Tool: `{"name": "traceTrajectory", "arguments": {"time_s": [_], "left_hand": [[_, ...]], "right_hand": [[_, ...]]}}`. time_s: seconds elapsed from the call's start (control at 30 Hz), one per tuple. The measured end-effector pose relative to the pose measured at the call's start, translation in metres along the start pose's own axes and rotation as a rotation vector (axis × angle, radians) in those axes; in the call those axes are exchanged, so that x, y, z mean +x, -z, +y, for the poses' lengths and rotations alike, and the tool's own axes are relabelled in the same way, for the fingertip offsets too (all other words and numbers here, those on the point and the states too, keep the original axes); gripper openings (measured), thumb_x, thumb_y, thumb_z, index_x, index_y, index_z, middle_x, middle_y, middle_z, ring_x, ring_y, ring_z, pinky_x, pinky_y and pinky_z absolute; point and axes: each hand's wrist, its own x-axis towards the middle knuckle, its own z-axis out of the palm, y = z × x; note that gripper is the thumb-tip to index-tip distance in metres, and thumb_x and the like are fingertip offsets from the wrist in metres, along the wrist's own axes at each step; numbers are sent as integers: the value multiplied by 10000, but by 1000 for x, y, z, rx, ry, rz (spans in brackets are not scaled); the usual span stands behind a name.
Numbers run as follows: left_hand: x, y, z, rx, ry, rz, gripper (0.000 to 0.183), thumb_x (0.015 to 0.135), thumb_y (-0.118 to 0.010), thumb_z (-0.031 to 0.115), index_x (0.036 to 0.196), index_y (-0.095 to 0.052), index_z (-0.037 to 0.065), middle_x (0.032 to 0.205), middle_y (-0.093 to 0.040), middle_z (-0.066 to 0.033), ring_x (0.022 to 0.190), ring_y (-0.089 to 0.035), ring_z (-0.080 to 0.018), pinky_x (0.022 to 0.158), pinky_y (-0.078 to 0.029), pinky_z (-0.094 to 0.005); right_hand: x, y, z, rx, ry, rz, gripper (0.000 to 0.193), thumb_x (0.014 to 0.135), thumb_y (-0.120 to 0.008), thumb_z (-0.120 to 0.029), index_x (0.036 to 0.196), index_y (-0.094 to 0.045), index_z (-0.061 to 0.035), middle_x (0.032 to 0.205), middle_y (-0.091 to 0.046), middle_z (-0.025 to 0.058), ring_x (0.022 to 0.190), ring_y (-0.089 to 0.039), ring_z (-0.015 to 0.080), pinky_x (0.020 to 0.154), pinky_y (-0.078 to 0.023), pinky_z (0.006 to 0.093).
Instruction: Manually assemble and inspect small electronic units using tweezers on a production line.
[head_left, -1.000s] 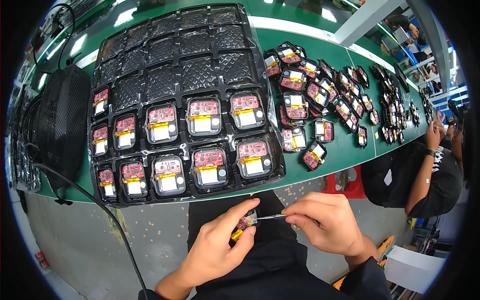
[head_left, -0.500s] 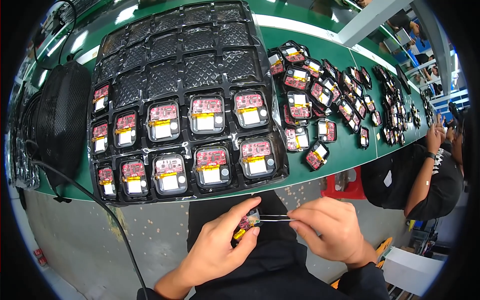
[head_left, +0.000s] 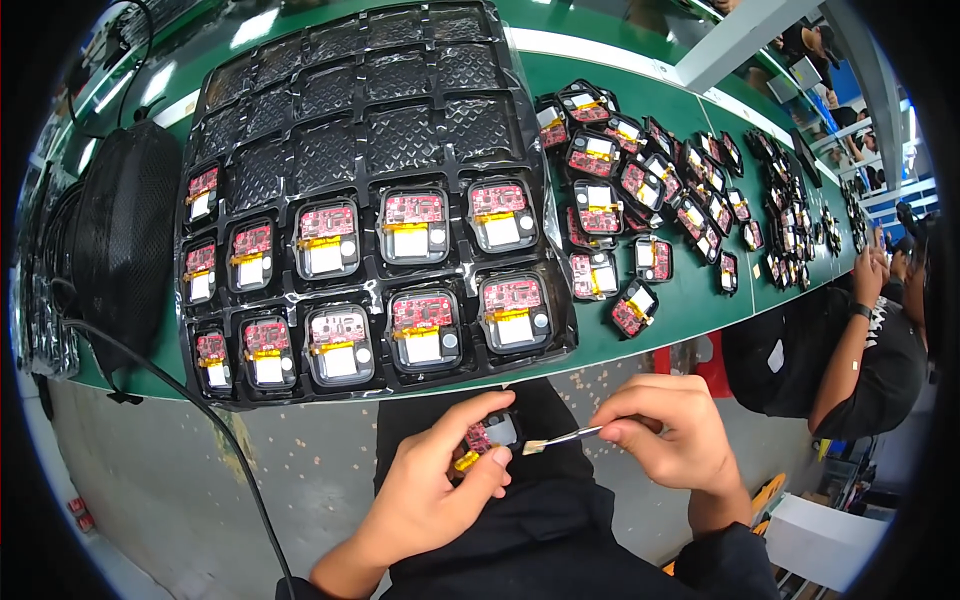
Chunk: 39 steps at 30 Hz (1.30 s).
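Over my lap, my left hand point(head_left: 428, 482) is closed around a small black device case point(head_left: 502, 430), its thumb and fingers on the edges. Part of a red circuit board and a yellow strip show at the case's left side; a grey area shows at its right. My right hand point(head_left: 672, 432) pinches metal tweezers point(head_left: 574, 436). A small pale tan piece point(head_left: 535, 447) is at the tweezers' tips, just right of the case and apart from it. My fingers hide the rest of the case.
Ahead, a black compartment tray point(head_left: 375, 283) holds several similar cases in its near rows. Loose cases point(head_left: 600, 208) are heaped on the green table point(head_left: 690, 312) to its right. A black mesh bag point(head_left: 128, 225) and a cable point(head_left: 215, 430) are left. Another person point(head_left: 850, 365) sits at right.
The tweezers have drawn back to the right, away from the case, with the small pale piece at their tips. My left hand keeps the case, tilted slightly differently.
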Motion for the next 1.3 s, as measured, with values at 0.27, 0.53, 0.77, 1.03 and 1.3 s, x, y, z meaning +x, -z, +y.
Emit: {"name": "traceTrajectory", "arguments": {"time_s": [0.27,0.53,0.77,1.03,1.3], "left_hand": [[-1,5,-10,-682,122,-146,540,1051,-468,-17,1568,-312,-23,1306,-625,-220,1144,-685,-274,1007,-552,-374],[-1,-3,-12,-590,73,-63,499,1042,-485,-49,1523,-354,-23,1332,-619,-230,1206,-662,-290,1053,-535,-392],[-3,-17,-22,-441,83,77,533,1030,-594,11,1523,-392,28,1158,-727,-135,1043,-659,-108,859,-524,-231],[-3,-15,-27,-100,-10,122,409,1006,-648,36,1401,-549,2,968,-753,-89,794,-650,-48,676,-515,-210],[0,-17,-27,-43,-67,189,372,986,-660,16,1350,-588,-6,945,-750,-109,817,-682,-74,708,-561,-246]], "right_hand": [[-17,-4,15,-695,-99,-46,301,892,-693,-40,1189,-652,-20,777,-671,123,684,-670,336,654,-508,401],[-19,-31,17,-127,-36,116,247,846,-676,57,1083,-625,7,852,-669,159,706,-677,307,670,-539,373],[-18,-78,7,285,-141,86,348,889,-835,-181,1149,-691,-1,882,-718,69,549,-510,53,472,-393,245],[-16,-80,9,222,-101,271,168,871,-810,-66,1011,-740,-6,773,-710,51,483,-437,45,437,-335,252],[-6,-80,6,87,-35,327,158,839,-785,4,988,-731,-1,801,-725,89,518,-570,115,466,-427,268]]}}
